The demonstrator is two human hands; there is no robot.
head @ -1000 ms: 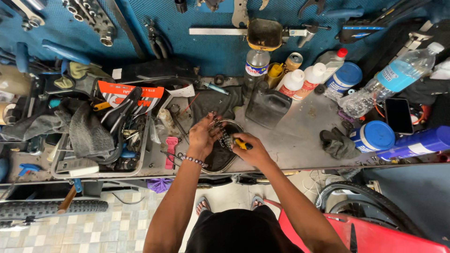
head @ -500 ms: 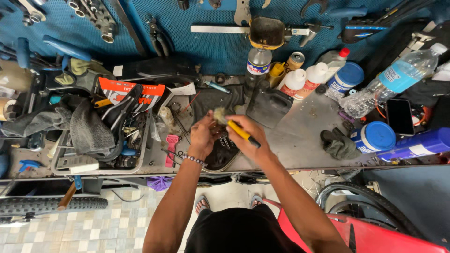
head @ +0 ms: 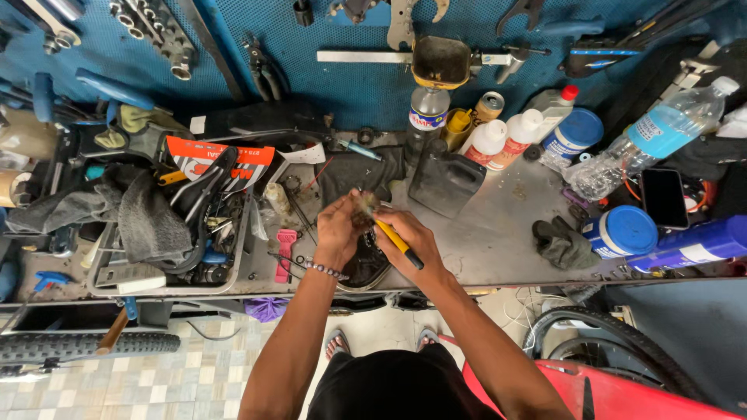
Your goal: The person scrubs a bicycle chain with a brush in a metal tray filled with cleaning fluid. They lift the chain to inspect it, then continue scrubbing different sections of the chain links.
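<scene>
You had lifted both hands off the bench, your left hand [head: 336, 232] pinching a small grimy part [head: 362, 205] above the dark bowl [head: 367, 266], your right hand [head: 410, 237] closed around the yellow-handled brush [head: 398, 243], bristles now against it.

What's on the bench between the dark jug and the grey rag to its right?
In the head view, the stretch of metal bench between the dark jug and the grey rag is bare apart from small specks and stains.

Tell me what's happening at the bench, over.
Left hand grips small grimy part. Right hand works yellow-handled tool against it. Dark pan beneath, nothing blocking.
</scene>
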